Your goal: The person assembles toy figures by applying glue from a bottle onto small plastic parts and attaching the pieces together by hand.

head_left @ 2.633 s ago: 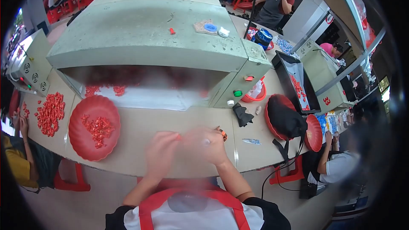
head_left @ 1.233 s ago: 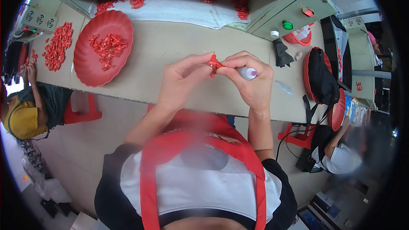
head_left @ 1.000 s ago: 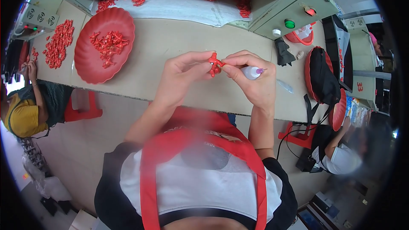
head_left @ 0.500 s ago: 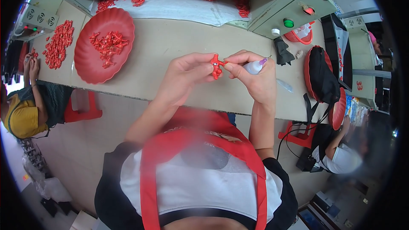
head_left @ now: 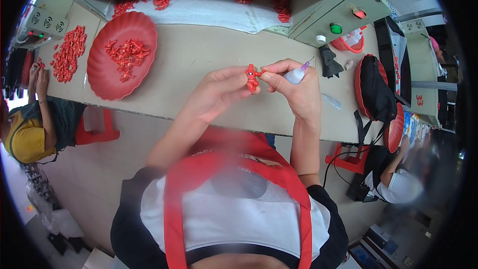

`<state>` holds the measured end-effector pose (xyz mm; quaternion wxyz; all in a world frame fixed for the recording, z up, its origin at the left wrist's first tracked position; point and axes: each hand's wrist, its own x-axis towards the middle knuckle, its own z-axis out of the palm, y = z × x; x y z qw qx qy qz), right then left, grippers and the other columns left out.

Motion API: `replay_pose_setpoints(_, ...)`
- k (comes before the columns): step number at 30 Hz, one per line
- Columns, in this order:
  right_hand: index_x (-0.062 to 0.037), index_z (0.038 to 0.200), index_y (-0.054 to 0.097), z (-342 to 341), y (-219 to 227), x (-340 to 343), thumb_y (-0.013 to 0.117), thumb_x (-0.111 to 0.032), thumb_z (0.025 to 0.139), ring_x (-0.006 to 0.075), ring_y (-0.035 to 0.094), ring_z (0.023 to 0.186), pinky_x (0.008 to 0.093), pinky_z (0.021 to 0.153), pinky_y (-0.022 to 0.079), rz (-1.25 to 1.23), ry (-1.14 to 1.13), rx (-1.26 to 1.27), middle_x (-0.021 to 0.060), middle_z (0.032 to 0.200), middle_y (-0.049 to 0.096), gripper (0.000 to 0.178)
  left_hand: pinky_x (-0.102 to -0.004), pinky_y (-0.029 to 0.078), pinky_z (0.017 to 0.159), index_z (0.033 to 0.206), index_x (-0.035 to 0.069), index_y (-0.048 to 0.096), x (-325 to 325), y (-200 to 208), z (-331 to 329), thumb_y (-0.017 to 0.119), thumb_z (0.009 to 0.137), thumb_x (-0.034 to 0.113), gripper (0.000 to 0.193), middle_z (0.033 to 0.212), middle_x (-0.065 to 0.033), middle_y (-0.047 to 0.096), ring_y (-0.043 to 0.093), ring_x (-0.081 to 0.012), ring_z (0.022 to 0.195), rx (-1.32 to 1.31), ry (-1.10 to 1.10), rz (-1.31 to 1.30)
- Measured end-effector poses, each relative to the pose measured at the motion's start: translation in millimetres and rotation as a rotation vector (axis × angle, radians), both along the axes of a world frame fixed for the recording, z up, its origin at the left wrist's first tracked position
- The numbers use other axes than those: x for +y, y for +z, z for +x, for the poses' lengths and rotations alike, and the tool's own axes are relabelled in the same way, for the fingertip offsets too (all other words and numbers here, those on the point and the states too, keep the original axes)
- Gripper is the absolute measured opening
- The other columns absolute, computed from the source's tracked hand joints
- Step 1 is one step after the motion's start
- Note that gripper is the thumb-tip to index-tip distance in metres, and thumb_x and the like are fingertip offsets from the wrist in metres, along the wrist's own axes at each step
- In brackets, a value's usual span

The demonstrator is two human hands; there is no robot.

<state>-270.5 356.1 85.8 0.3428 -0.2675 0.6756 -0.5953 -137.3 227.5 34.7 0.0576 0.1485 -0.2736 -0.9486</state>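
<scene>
A small shiny red plastic figurine (head_left: 251,80) is pinched between the thumb and fingers of my left hand (head_left: 217,90), above the bench. The thumb and forefinger of my right hand (head_left: 298,89) meet at the figurine's right side, on a small red part sticking out there. Tucked in that same hand is a white needle-tip squeeze bottle (head_left: 294,76), its purple tip pointing up and right. Left of my hands, a red scalloped plate (head_left: 107,77) holds a pile of red figurine pieces (head_left: 128,55).
Many red pieces (head_left: 69,55) lie on the bench (head_left: 199,45) at far left. A grey-green machine housing (head_left: 343,12) with red pieces on white cloth spans the back. To the right are a red basket (head_left: 354,46) and black bag (head_left: 374,87). People sit at both sides.
The figurine has turned slightly between my fingers, and a dark-and-white spot on it now shows more plainly. My right hand and the bottle have shifted a little left and up.
</scene>
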Motion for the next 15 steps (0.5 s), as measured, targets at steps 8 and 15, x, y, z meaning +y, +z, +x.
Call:
replay_pose_setpoints(8,0.0021,0.082,0.065,-3,2,-3,0.068,0.0,0.075,0.0088,0.058,0.061,0.0212,0.055,0.047,-0.068,-0.028,-0.037,0.0056,0.074,0.064,0.008,-0.0274,0.047,0.088,0.116,-0.002,0.054,-5,4,-3,0.055,0.088,0.013,0.031,0.107,-0.0094,0.06,0.059,-0.0179,0.097,0.003,-0.076,0.003)
replay_pose_setpoints(15,0.0032,0.078,0.064,0,-2,-3,0.066,0.003,0.073,0.01,0.058,0.065,0.0232,0.059,0.047,-0.014,-0.018,-0.044,0.006,0.073,0.064,0.006,-0.0244,0.055,0.077,0.114,-0.006,0.053,0,-4,0,0.051,0.09,0.008,0.028,0.098,-0.0132,0.063,0.064,-0.0216,0.088,0.001,0.004,0.072)
